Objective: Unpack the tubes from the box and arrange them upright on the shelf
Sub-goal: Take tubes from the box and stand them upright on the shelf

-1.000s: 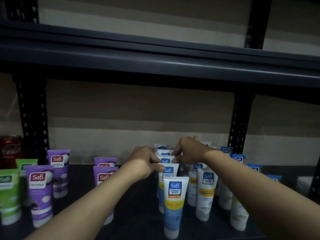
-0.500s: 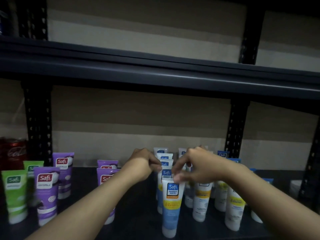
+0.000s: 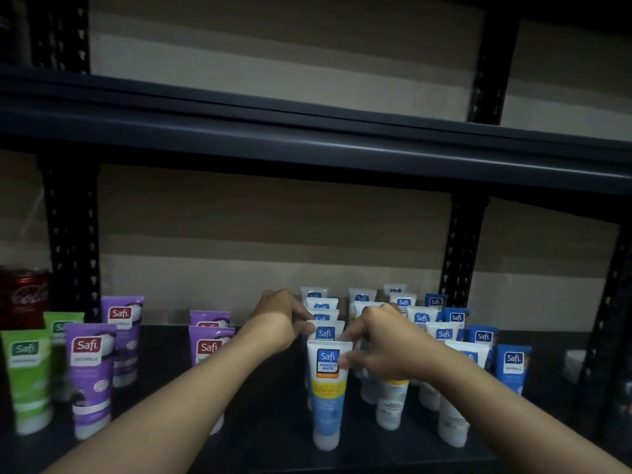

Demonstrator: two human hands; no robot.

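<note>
Both hands reach in over the dark shelf (image 3: pixel 273 439) and meet among the white-and-blue tubes (image 3: pixel 420 319) standing cap-down at centre right. The left hand (image 3: pixel 278 318) is curled with its fingertips pinched against the left edge of the second tube (image 3: pixel 325 333) in the front column. The right hand (image 3: pixel 379 343) sits at about 3 o'clock from the left one, close beside it, with its fingers closed around the top corner of the front tube (image 3: pixel 326 395), thumb pressed on the label (the words "Perfect White" are readable just under it). That front tube stands upright on its cap, nearest the shelf's front edge, with its column running back toward 12 o'clock behind it.

Further columns of white tubes stand at 3 o'clock from the front tube, partly hidden by the right forearm, and beyond them a row of blue tubes (image 3: pixel 513 364) runs out toward the upright (image 3: pixel 461 251).

At 9 o'clock, well apart from the hands, stand purple tubes (image 3: pixel 92 378) in two groups; one pair (image 3: pixel 208 340) is just beside the left forearm. Two green tubes (image 3: pixel 27 378) stand at the far left, and a red can (image 3: pixel 24 295) stands behind them against the left post (its lettering is blurred). The upper shelf (image 3: pixel 307 138) crosses the view overhead.
</note>
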